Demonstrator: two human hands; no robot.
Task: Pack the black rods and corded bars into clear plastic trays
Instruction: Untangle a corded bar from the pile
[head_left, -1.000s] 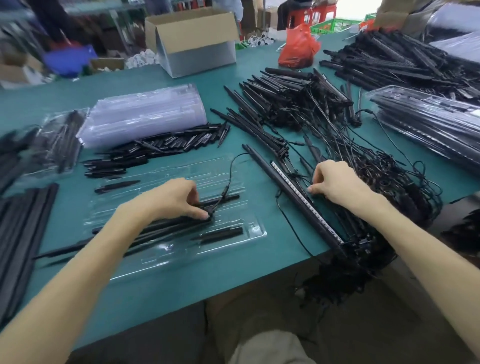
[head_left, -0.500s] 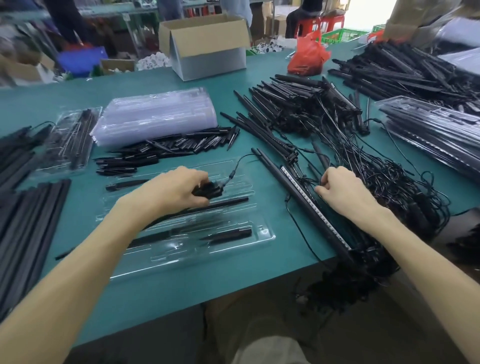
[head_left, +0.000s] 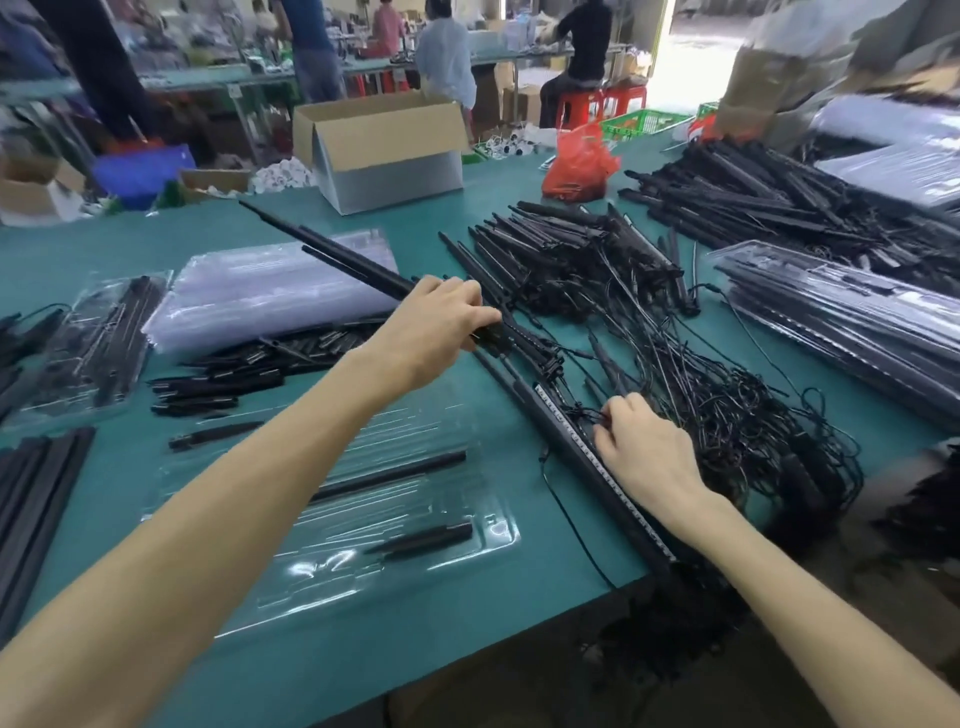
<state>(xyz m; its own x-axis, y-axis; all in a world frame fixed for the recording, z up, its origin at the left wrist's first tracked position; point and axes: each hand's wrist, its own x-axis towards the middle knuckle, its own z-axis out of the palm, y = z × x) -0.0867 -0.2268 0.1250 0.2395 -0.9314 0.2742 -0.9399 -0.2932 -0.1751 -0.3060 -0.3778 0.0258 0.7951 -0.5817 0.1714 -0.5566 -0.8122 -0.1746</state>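
A clear plastic tray (head_left: 467, 540) lies on the green table in front of me, with a long black rod (head_left: 395, 475) and a short black piece (head_left: 426, 538) in its slots. My left hand (head_left: 441, 325) grips a bundle of long black rods (head_left: 332, 254) raised over the table and pointing back left. My right hand (head_left: 641, 449) pinches black cords beside a corded bar (head_left: 587, 457) with a white strip. A big tangle of corded bars (head_left: 649, 322) lies behind it.
A stack of empty clear trays (head_left: 270, 291) sits back left, short black pieces (head_left: 234, 369) in front of it. Packed trays (head_left: 841, 317) stand right. A cardboard box (head_left: 384, 150) and red bag (head_left: 579, 163) are behind. Long black strips (head_left: 31, 499) lie far left.
My left hand left the tray and moved up and right to the pile, where it now grips raised long rods. My right hand stayed on the cords by the bar.
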